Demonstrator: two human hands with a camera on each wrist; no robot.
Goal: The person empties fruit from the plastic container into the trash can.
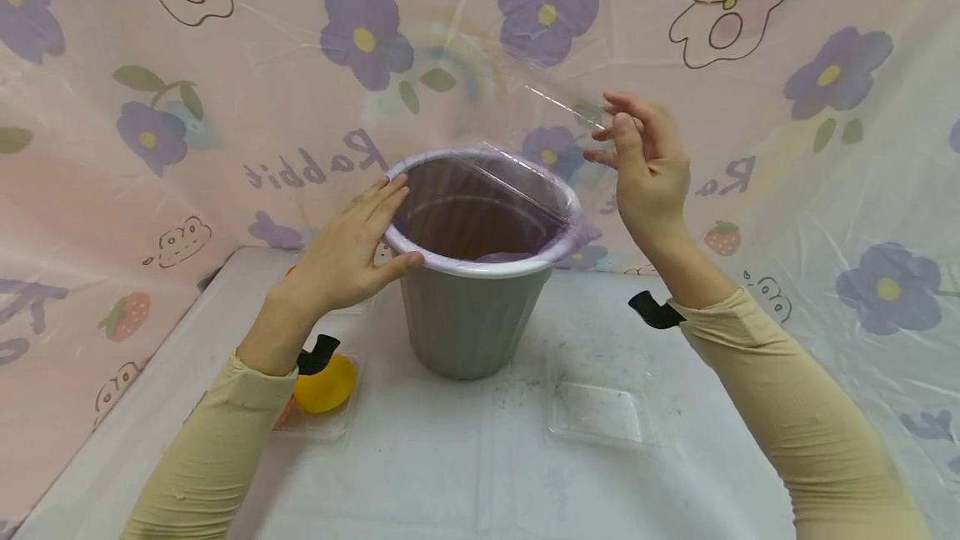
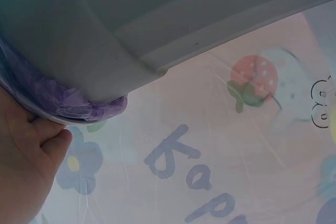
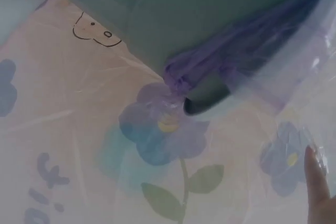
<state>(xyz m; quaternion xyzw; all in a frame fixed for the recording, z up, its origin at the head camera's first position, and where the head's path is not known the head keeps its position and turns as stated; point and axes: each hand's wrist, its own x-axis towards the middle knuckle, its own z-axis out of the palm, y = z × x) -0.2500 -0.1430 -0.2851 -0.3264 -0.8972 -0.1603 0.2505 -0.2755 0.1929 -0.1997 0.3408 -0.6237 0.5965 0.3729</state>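
A grey bin [image 1: 468, 332] stands on the table, a purple bag [image 1: 573, 244] folded over its white rim. My left hand [image 1: 341, 252] rests on the rim's left side, fingers and thumb spread along it. In the left wrist view, the bag's gathered purple edge lies right beside that hand. My right hand [image 1: 648, 161] is raised above the bin's right side. Between its thumb and fingers it pinches the edge of a clear plastic container [image 1: 540, 165], tilted over the bin's mouth. In the right wrist view, only one finger [image 3: 316, 177] shows at the right edge.
A clear tray [image 1: 341, 432] with a yellow round thing [image 1: 326, 386] sits under my left forearm. Another clear plastic tray [image 1: 600, 411] lies to the right of the bin. A patterned curtain [image 1: 450, 40] closes off the back and sides of the table [image 1: 465, 465].
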